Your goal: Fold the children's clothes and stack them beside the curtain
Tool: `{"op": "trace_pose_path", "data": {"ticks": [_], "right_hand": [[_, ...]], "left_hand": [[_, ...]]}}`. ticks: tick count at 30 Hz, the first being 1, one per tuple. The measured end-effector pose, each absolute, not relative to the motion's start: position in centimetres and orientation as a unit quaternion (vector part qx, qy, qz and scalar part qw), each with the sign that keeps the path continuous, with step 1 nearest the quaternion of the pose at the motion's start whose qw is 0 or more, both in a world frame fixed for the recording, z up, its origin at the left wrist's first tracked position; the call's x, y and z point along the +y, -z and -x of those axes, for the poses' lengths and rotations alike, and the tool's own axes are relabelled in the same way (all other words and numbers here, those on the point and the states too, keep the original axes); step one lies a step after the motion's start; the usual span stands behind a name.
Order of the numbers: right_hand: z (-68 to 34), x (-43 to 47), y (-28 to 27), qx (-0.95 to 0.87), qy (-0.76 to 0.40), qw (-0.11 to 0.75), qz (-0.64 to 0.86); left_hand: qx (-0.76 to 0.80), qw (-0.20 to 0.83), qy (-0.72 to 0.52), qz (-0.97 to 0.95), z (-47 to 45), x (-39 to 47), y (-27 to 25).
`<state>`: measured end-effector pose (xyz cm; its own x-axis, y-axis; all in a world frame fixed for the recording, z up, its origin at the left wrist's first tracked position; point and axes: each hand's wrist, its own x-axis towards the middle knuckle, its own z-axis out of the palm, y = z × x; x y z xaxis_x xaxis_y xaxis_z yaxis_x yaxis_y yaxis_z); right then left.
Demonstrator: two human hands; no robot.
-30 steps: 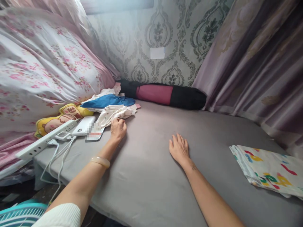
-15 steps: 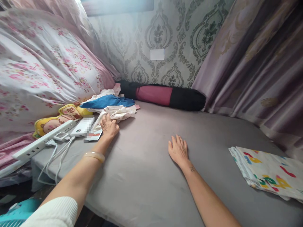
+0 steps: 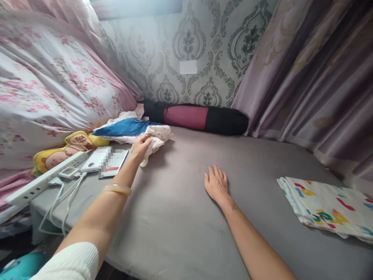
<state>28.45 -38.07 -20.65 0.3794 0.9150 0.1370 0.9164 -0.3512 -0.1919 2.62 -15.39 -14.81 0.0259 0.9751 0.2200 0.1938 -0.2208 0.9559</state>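
Observation:
My left hand [image 3: 142,148] is closed on a white cloth garment [image 3: 159,136] with small printed spots, its fingers gripping the near side. The cloth is partly lifted off the grey-covered surface [image 3: 175,202], and one end hangs down by the hand. Behind it lies a crumpled blue cloth [image 3: 125,127] on top of more pale printed fabric. My right hand [image 3: 216,182] rests flat on the grey cover with fingers stretched out, holding nothing. A folded white cloth with colourful shapes [image 3: 329,204] lies to its right.
Left of my left arm are a dark-edged flat item [image 3: 115,165], a white box-like device [image 3: 96,159], a white power strip [image 3: 43,181] with cables and a yellow cartoon cushion [image 3: 55,157]. A black and maroon roll [image 3: 185,116] lies against the wall. Curtains [image 3: 285,77] hang at right.
My left hand has moved a little right and lifted the spotted white cloth, uncovering more of the flat item. My right hand stays flat on the cover. The view has shifted slightly.

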Motion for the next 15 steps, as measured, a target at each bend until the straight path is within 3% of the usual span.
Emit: {"op": "trace_pose_path", "data": {"ticks": [5,10,15], "right_hand": [[-28.4,-38.2,20.6,-0.562,0.009,0.125,0.818],[-28.6,-38.3,20.9,-0.561,0.007,0.146,0.815],[-29.1,-38.2,20.9,-0.569,0.009,0.240,0.786]], "left_hand": [[0.382,0.618,-0.534,-0.433,-5.9,-17.1,13.1],[0.332,0.712,-0.472,-0.400,-8.7,-18.9,13.1],[0.308,0.747,-0.424,-0.408,-11.8,-20.8,14.0]]}}
